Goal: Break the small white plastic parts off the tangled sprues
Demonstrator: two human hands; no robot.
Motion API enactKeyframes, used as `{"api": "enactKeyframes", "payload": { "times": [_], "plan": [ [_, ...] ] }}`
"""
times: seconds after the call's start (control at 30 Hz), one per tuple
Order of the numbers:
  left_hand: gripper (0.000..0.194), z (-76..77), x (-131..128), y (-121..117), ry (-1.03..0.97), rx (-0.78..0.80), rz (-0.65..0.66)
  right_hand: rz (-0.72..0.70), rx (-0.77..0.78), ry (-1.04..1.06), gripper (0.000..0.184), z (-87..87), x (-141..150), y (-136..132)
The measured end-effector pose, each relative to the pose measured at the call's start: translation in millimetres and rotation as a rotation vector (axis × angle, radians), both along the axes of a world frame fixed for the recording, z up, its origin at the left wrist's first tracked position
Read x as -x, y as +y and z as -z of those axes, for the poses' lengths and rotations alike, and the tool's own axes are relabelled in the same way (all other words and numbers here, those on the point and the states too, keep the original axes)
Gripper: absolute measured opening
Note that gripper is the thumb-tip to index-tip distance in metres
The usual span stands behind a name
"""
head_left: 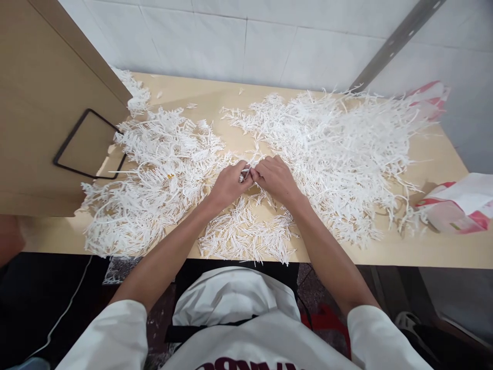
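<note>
My left hand [230,182] and my right hand [276,177] meet over the middle of the table, fingers curled and nearly touching. Between them shows a bit of a thin white branched plastic piece [243,176], mostly hidden by the fingers. Both hands are closed on it. Below them lies a loose spread of short white plastic sticks [250,236]. A large heap of long, branched white plastic strands [346,149] rises to the right. On the left is another heap of white pieces [157,154], some branched, some short.
A big cardboard box [50,103] with a black wire frame [69,136] at its side stands on the left. Red and white plastic bags [458,208] lie at the table's [404,254] right. Behind is a tiled wall [219,41]. Part of another person [11,236] shows at far left.
</note>
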State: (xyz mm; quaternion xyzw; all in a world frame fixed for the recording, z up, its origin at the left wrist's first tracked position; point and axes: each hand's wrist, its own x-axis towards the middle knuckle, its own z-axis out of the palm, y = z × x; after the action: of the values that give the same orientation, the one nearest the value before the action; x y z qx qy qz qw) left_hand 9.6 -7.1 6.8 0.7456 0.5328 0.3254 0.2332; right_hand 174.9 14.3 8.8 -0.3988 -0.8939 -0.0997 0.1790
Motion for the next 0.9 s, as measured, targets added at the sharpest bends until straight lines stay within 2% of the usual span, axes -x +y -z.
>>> {"api": "enactKeyframes", "payload": {
  "times": [0.2,0.33,0.43,0.53,0.6,0.7,0.9],
  "plan": [
    [0.011,4.0,-3,-3,0.232,-0.059,-0.051,-0.007,-0.059,-0.044,0.035,5.0,-1,4],
    [0.003,9.2,2,3,0.29,-0.069,-0.146,0.003,-0.139,0.022,0.033,6.1,0,3],
    [0.005,9.5,9,8,0.126,0.007,-0.187,0.004,-0.103,0.126,0.032,3.9,3,-2],
    [0.01,6.5,11,10,-0.211,0.045,-0.1,0.037,0.011,0.276,0.027,3.8,5,-5],
    [0.014,4.0,9,8,-0.353,0.049,-0.038,0.068,0.081,0.383,0.023,5.2,5,-5],
    [0.017,2.1,6,5,-0.354,0.032,0.024,0.045,0.166,0.461,0.026,6.5,3,-3],
    [0.014,3.3,7,3,-0.303,0.026,0.043,-0.032,0.305,0.375,0.028,2.3,0,-4]
  ]
}}
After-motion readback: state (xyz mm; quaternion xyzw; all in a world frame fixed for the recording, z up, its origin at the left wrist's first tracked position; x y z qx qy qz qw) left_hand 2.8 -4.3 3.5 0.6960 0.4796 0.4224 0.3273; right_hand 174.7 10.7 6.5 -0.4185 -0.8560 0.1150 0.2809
